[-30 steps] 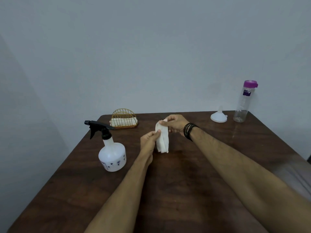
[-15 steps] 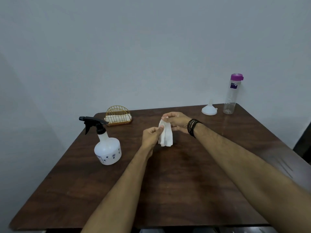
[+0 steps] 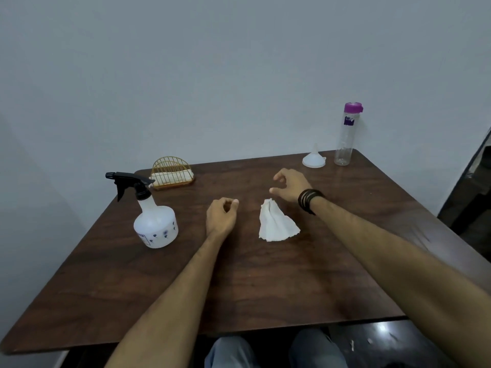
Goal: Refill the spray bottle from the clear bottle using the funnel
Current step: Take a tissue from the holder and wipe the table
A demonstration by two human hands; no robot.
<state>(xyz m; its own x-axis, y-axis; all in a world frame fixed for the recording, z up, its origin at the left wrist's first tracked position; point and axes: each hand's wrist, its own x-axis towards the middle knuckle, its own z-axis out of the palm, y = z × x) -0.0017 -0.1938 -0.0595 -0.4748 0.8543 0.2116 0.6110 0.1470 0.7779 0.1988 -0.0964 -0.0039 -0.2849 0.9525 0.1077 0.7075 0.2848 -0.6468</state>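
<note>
A white spray bottle [image 3: 156, 224] with a black trigger head stands on the left of the dark wooden table [image 3: 265, 288]. At the far right corner stands a clear bottle [image 3: 346, 139] with a purple lid, and a white funnel [image 3: 313, 158] lies upside down just left of it. A crumpled white tissue [image 3: 276, 223] lies on the table between my hands. My left hand [image 3: 221, 215] hovers left of the tissue, fingers loosely curled, holding nothing. My right hand [image 3: 289, 185], with black bands on its wrist, hovers behind the tissue with relaxed fingers and holds nothing.
A gold wire napkin holder [image 3: 171, 173] with white napkins sits at the back left, behind the spray bottle. A pale wall runs along the table's far edge. My knees show below the near edge.
Both hands held the tissue up between them; now they have let go and moved apart, and the tissue lies on the table. The view has tilted down.
</note>
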